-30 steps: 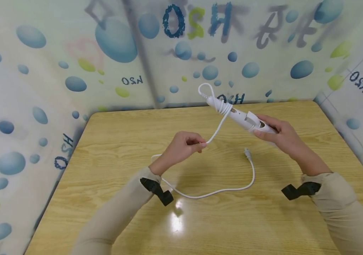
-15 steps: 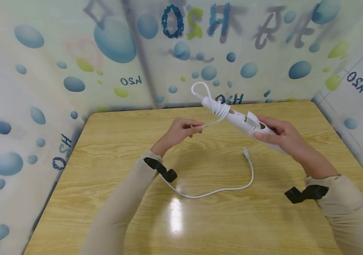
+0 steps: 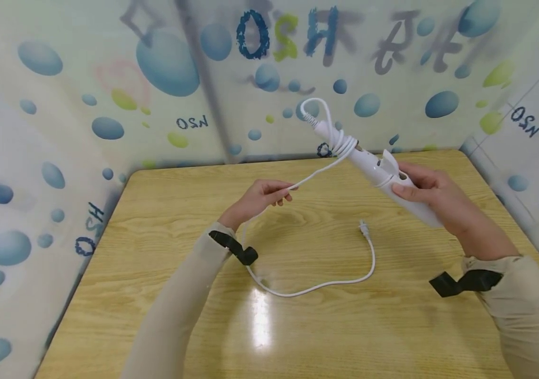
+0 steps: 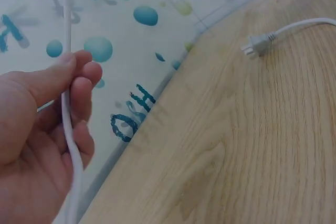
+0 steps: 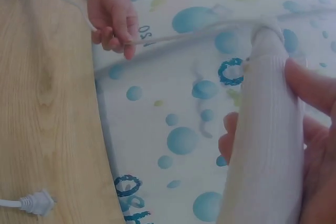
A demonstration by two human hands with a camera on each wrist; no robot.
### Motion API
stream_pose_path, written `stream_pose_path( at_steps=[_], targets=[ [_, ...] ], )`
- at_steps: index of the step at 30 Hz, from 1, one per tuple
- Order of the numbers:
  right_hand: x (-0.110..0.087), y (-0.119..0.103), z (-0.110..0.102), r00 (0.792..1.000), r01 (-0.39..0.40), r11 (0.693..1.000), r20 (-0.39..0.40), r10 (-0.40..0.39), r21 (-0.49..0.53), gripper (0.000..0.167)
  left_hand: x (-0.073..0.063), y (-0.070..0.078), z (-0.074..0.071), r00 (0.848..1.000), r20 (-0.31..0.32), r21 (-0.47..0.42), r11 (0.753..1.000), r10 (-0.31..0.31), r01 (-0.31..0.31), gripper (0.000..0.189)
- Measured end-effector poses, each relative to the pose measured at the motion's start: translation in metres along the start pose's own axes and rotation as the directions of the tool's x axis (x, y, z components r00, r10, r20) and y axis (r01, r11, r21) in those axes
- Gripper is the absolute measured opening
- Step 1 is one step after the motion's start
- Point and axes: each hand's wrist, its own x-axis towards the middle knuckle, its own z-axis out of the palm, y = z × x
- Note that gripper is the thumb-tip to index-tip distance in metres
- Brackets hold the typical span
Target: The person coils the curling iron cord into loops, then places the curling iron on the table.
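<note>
A white curling iron (image 3: 369,166) is held up at a slant over the back of the table, its cord end pointing up and left. My right hand (image 3: 445,197) grips its thick end, with a raised white lever just ahead of the fingers. Several turns of white power cord (image 3: 319,171) wrap the slimmer part of the handle. My left hand (image 3: 260,199) pinches the cord between thumb and fingers, and a stretch runs fairly straight up to the wraps. In the left wrist view the cord passes through the palm. The plug (image 3: 363,228) lies on the table.
Beneath both hands is a wood-grain table (image 3: 165,210). The free length of cord curves across it from below the left wrist to the plug. Behind the table stands a pale wall (image 3: 231,95) printed with blue and green bubbles. Each wrist carries a black camera mount (image 3: 466,282).
The curling iron and my right hand have moved right, and its cord end has risen. My left hand has moved up and slightly left, drawing the cord between the hands longer and straighter.
</note>
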Motion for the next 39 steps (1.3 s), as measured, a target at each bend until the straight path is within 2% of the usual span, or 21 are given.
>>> stream_pose_path(
  at_steps=[3, 7, 10, 12, 16, 20, 23, 26, 29, 33, 36, 39],
  targets=[
    [-0.002, -0.003, 0.002, 0.998, 0.044, 0.999, 0.033, -0.044, -0.012, 0.049, 0.006, -0.002, 0.001, 0.997, -0.069, -0.004, 0.999, -0.038, 0.038, 0.026],
    [-0.006, -0.007, 0.003, 0.991, 0.077, 0.996, 0.109, -0.073, -0.035, 0.050, 0.013, 0.000, 0.000, 0.985, -0.160, -0.008, 0.998, -0.060, 0.059, 0.026],
    [-0.008, -0.009, 0.003, 0.978, 0.092, 0.995, 0.192, -0.084, -0.035, 0.050, 0.017, 0.002, -0.003, 0.978, -0.199, 0.005, 0.998, -0.065, 0.068, 0.021],
    [-0.010, -0.010, 0.003, 0.965, 0.100, 0.994, 0.247, -0.086, -0.042, 0.050, 0.020, 0.004, -0.005, 0.979, -0.194, 0.033, 0.997, -0.058, 0.066, 0.018],
    [-0.012, -0.013, 0.006, 0.939, 0.078, 0.995, 0.341, -0.051, -0.065, 0.049, 0.023, 0.008, -0.006, 0.991, -0.126, 0.053, 0.998, -0.034, 0.041, 0.014],
    [-0.010, -0.015, 0.011, 0.910, 0.052, 0.989, 0.414, 0.010, -0.138, 0.047, 0.026, 0.018, -0.003, 0.998, -0.052, 0.095, 0.995, -0.036, 0.041, 0.017],
    [-0.006, -0.013, 0.014, 0.878, 0.079, 0.980, 0.478, 0.017, -0.181, 0.046, 0.029, 0.026, -0.003, 0.999, -0.029, 0.194, 0.981, -0.026, 0.031, 0.017],
    [-0.003, -0.009, 0.016, 0.844, 0.100, 0.977, 0.535, 0.018, -0.190, 0.046, 0.032, 0.035, -0.005, 1.000, 0.017, 0.246, 0.969, 0.001, -0.005, 0.017],
    [-0.001, -0.005, 0.016, 0.823, 0.097, 0.975, 0.567, 0.033, -0.198, 0.045, 0.032, 0.044, -0.009, 0.996, 0.088, 0.274, 0.960, 0.032, -0.055, 0.017],
    [0.002, 0.000, 0.018, 0.805, 0.070, 0.972, 0.588, 0.077, -0.223, 0.046, 0.031, 0.057, -0.011, 0.980, 0.181, 0.300, 0.945, 0.082, -0.134, 0.018],
    [0.005, 0.004, 0.021, 0.794, 0.043, 0.969, 0.596, 0.115, -0.244, 0.049, 0.029, 0.069, -0.007, 0.968, 0.216, 0.322, 0.927, 0.126, -0.193, 0.018],
    [0.009, 0.011, 0.023, 0.791, 0.024, 0.962, 0.593, 0.148, -0.272, 0.051, 0.027, 0.081, -0.002, 0.964, 0.222, 0.337, 0.916, 0.148, -0.218, 0.017]
  ],
)
